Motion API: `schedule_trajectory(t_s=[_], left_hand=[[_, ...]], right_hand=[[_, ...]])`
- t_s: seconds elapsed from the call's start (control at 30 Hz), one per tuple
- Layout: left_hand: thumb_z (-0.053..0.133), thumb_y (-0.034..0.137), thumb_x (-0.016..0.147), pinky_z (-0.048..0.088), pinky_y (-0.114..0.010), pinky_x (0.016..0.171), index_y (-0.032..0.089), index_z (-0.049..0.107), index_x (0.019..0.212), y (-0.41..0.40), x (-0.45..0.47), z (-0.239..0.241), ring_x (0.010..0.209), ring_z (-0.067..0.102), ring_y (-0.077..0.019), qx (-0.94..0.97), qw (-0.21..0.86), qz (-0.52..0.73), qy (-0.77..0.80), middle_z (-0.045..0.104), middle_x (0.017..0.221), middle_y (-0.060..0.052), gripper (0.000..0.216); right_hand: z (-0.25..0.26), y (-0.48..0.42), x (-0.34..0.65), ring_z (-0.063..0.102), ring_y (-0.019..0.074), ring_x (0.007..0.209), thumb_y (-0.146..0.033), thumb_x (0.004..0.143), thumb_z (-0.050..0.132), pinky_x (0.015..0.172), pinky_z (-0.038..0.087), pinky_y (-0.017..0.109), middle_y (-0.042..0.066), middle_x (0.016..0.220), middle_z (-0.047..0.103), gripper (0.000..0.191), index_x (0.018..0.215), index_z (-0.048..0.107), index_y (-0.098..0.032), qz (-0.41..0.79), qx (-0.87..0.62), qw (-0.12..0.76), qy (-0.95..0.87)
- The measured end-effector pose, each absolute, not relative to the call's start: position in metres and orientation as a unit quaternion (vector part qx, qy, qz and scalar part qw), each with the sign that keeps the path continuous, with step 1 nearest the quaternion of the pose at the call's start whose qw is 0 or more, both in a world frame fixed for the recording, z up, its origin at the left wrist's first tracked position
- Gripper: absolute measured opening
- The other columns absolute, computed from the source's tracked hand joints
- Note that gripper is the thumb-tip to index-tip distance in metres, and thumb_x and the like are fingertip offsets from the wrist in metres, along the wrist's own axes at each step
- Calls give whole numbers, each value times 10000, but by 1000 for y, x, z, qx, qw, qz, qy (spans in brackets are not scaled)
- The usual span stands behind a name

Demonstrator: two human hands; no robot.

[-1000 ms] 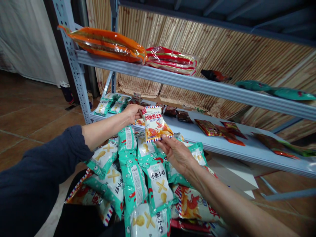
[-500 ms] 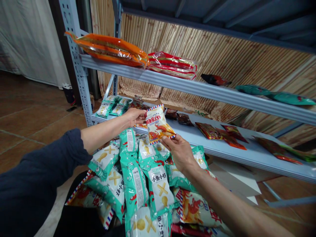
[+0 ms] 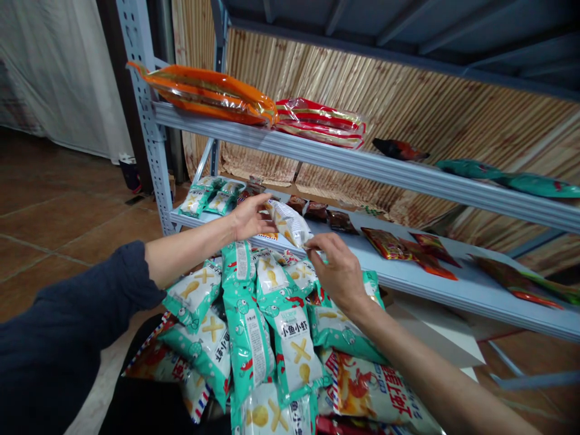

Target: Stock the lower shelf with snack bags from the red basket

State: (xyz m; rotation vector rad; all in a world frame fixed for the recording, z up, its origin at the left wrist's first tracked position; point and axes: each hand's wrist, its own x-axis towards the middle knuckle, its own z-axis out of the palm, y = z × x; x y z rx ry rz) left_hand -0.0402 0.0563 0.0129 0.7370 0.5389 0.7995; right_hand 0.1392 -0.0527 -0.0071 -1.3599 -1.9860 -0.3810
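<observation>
One held packet [image 3: 289, 223] is tilted and unreadable.

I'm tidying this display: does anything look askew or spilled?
Nothing looks spilled. On the middle shelf, the orange bag looks askew: its left end appears to jut across the upright post.

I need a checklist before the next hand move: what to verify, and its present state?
1. Right hand pinching the white, pillow-shaped plastic snack bag by its near end: ok.
2. Left hand gripping the bag's other end: cannot tell.
3. Print on it legible: not ok, too blurred.
4. Turquoise-and-white plastic bags lying on the light-blue metal lower shelf: ok.
5. Heap of turquoise-and-white plastic bags below the hands stable: cannot tell.
</observation>
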Motion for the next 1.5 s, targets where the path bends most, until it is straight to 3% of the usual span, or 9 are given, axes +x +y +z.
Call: schedule_trajectory(t_s=[0.33,0.7,0.83,0.97,1.1,1.23,1.33,1.5], left_hand=[[578,144,749,479,-290,709,143,600,782,58,-30,0,701,579,-145,350,781,435,279,632,730,-70,40],[538,139,788,473,-355,735,135,583,768,53,-23,-1,759,599,-186,327,732,488,346,634,654,-77,49],[521,121,793,455,-377,764,114,576,762,53,-21,-2,770,597,-193,320,727,494,352,626,635,-86,64],[501,105,788,460,-363,746,119,571,747,57,-22,2,728,601,-182,312,726,497,359,626,643,-83,82],[491,101,783,471,-317,717,132,551,694,58,-23,7,621,584,-138,307,719,513,355,614,609,-52,112],[496,91,773,471,-284,717,147,552,682,55,-22,10,620,583,-125,291,725,510,360,612,589,-40,121],[510,88,752,475,-305,712,137,548,693,53,-21,11,601,582,-132,283,733,495,371,603,574,-39,86],[494,100,760,470,-308,700,125,532,688,52,-21,15,536,558,-116,285,734,485,381,589,549,-28,85]], right_hand=[[-18,-58,142,496,187,845,-94,801,456,702,426,282,70,891,578,177,864,584,-200,-274,-493,182,-805],[-23,-60,140,466,190,844,-128,805,480,660,402,275,53,886,588,142,850,590,-205,-285,-494,135,-810],[-23,-61,139,461,210,896,-142,774,514,687,424,303,55,938,580,129,832,602,-215,-252,-537,188,-783],[-26,-58,137,436,245,1034,-195,720,554,840,422,409,105,1096,509,300,1020,546,-188,-114,-607,366,-696],[-25,-54,128,522,205,1003,-300,669,629,797,491,372,90,1096,529,449,1074,460,-204,232,-643,586,-435],[-21,-54,118,613,136,792,-227,656,678,751,527,276,36,864,633,238,846,543,-182,514,-535,616,-263],[-20,-52,114,617,100,680,-133,695,634,666,545,214,16,774,652,87,748,571,-162,555,-507,624,-215],[-22,-49,113,616,75,609,-24,717,567,587,543,165,-9,689,655,130,704,590,-151,544,-513,638,-184]])
